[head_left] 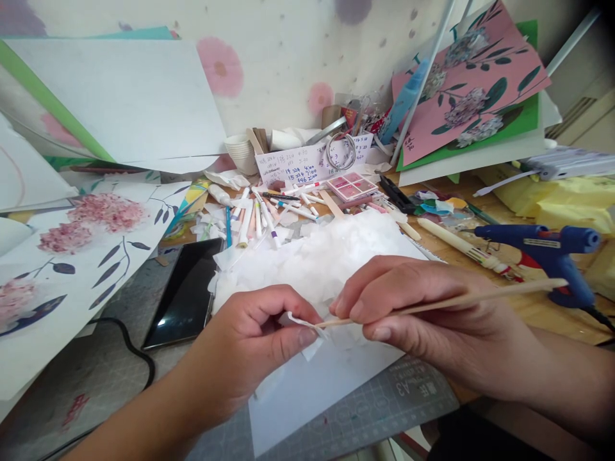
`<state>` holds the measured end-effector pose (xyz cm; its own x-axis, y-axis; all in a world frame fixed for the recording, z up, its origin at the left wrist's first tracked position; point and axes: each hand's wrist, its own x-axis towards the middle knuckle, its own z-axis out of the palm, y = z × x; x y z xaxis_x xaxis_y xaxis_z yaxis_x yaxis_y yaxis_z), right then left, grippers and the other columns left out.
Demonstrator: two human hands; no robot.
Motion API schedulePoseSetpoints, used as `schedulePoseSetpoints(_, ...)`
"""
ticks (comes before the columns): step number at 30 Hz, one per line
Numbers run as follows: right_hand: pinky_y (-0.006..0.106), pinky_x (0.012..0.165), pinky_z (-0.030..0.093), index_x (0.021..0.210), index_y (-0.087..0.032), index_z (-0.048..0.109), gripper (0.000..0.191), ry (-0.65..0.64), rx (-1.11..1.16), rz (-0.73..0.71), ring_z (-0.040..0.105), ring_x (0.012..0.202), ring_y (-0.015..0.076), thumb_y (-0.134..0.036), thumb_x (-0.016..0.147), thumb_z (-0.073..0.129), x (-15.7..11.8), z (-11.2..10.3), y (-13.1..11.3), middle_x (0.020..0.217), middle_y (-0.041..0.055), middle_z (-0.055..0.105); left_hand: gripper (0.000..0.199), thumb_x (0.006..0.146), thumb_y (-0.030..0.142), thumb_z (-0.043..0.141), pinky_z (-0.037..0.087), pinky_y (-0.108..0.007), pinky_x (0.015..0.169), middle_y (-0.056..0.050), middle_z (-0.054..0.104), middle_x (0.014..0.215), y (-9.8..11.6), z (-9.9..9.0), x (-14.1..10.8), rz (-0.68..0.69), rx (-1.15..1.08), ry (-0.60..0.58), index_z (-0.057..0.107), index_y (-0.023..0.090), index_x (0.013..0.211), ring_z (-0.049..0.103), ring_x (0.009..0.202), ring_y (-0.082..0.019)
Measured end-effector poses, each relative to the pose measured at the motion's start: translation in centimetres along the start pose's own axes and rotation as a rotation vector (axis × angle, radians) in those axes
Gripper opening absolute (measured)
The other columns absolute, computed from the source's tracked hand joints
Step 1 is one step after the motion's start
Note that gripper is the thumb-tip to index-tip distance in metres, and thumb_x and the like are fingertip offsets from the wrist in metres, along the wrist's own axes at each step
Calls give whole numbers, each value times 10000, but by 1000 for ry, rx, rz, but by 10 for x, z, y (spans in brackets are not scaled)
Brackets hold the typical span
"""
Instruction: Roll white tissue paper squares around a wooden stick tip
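My left hand (273,339) pinches a small piece of thin white paper (312,349) between thumb and forefinger. In my right hand (413,307) is a slender wooden stick (480,298), held like a pen and slanting up to the right. Its near tip meets the paper at my left fingertips. Beneath and behind both hands lies a heap of white, tissue-like pieces (307,262). A sheet of white paper (298,397) shows under the heap, on a grey cutting mat (384,403).
A black phone (185,294) lies left of the heap. Several markers (259,218) are scattered behind it. At right sits a blue glue gun (542,246) with a cord. Flower pictures stand on the left (106,218) and the right (471,89). Paper cups (240,153) are at the back.
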<state>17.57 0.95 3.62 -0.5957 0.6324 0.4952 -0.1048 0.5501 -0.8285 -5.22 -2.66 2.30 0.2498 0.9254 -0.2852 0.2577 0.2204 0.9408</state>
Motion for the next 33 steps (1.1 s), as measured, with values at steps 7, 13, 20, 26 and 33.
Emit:
schedulePoseSetpoints(7,254,740,597,896,-142,719,54,-24,-16,-12,718,845,161,-124,902,668,0,-1,0,872,91,745,152,775,352,719,344,-209,510,46,546,606,1,-1,0,-24,19,-21,705,205,738,442,572,-117)
schedulePoseSetpoints(13,265,711,587,890,-155,685,25,3,-10,28,721,853,175,-144,904,668,-1,1,1,877,87,739,129,741,314,742,371,-201,505,46,575,628,2,1,0,-37,-70,-23,674,208,769,479,566,-113)
schedulePoseSetpoints(20,244,650,545,889,-167,641,28,-1,56,163,678,794,156,-180,911,653,-2,5,3,807,38,668,136,754,259,729,389,-189,526,45,574,664,0,2,1,50,-67,7,610,199,782,496,587,-102)
schedulePoseSetpoints(26,230,659,519,859,-150,622,61,-24,119,194,626,742,113,-157,920,619,-1,7,1,873,34,613,140,800,310,709,400,-211,540,31,612,667,0,-1,-1,86,18,40,630,214,735,514,601,-120)
schedulePoseSetpoints(33,235,583,475,885,-140,591,59,-36,141,279,605,694,126,-179,929,592,1,8,0,802,26,590,137,826,171,704,457,-227,757,45,669,888,-4,0,-1,241,-54,63,657,236,714,615,831,-131)
